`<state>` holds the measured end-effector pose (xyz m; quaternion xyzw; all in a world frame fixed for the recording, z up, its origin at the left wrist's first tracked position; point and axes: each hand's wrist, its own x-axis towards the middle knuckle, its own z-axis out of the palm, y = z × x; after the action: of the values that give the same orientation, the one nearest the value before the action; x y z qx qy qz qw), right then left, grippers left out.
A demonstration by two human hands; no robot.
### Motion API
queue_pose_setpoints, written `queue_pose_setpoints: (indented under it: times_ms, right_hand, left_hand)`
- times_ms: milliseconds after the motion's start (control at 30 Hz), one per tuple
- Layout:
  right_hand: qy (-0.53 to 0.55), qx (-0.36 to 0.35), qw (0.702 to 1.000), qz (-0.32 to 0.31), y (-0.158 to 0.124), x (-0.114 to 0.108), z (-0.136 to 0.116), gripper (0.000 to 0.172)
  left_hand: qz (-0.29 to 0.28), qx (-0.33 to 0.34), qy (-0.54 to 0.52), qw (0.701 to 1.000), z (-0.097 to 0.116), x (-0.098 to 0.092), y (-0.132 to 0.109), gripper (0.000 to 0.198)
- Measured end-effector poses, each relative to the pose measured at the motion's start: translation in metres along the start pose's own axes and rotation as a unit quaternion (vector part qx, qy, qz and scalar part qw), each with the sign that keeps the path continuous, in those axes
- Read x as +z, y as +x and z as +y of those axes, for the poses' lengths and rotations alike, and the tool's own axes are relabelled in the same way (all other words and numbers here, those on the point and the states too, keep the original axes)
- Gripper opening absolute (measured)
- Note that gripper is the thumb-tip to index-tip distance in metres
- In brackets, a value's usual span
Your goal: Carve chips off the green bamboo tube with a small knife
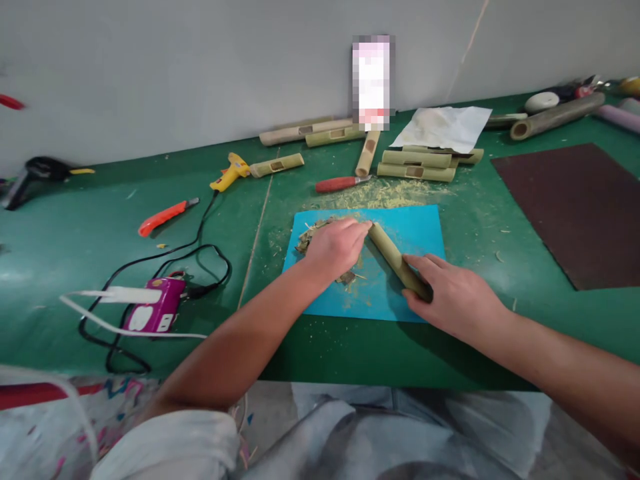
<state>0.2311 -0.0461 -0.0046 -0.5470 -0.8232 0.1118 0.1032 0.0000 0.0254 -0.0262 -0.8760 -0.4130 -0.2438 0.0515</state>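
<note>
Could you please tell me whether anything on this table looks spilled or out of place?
Pale shavings lie strewn over the green table beyond the far edge of the blue mat, near the red-handled tool. They look spilled, since the mat holds a darker heap of scraps by the left hand.

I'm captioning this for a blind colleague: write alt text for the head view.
A person's right hand holds a bamboo tube over a blue sheet, the left hand at its far end. Shavings lie on the sheet; beyond are a red-handled tool and bamboo pieces with cut openings.
</note>
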Motion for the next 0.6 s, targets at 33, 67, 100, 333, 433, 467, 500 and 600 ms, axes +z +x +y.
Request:
queue_pose_setpoints:
  times_ms: [33, 67, 100, 333, 433, 467, 500, 600]
  right_hand:
    - [0.0, -0.001, 1.0, -0.003, 0.0001, 0.0, 0.0, 0.043]
    - [0.001, -0.002, 1.0, -0.005, 0.0002, -0.0002, -0.0001, 0.044]
    - [0.002, -0.003, 1.0, -0.007, 0.0004, -0.0004, -0.0002, 0.044]
    - [-0.001, -0.012, 1.0, -0.008, 0.0, 0.0004, 0.0012, 0.045]
    - [0.0, -0.009, 1.0, -0.017, 0.0, -0.0002, 0.0015, 0.044]
    - [0.001, -0.007, 1.0, -0.02, 0.0003, -0.0007, 0.0014, 0.044]
    - [0.002, -0.004, 1.0, -0.024, 0.0005, -0.0013, 0.0011, 0.045]
    - [-0.001, -0.006, 0.999, -0.037, 0.0012, -0.0024, 0.0, 0.045]
  left_hand:
    - [-0.005, 0.001, 0.005, 1.0, 0.0006, 0.0, -0.0002, 0.037]
    - [-0.018, 0.008, 0.004, 1.0, 0.0011, 0.0, -0.0005, 0.036]
    - [-0.031, 0.017, 0.001, 0.999, 0.0016, -0.0001, -0.0009, 0.035]
    - [-0.055, 0.022, 0.027, 0.998, 0.0046, 0.0004, -0.0017, 0.04]
    - [-0.052, 0.05, 0.031, 0.997, 0.0065, 0.0005, -0.0018, 0.04]
    - [-0.045, 0.041, 0.039, 0.997, 0.007, 0.0003, -0.0018, 0.04]
    - [-0.035, 0.029, 0.045, 0.998, 0.0075, -0.0001, -0.0018, 0.04]
    - [-0.042, 0.039, 0.028, 0.998, 0.0094, -0.0016, -0.0021, 0.04]
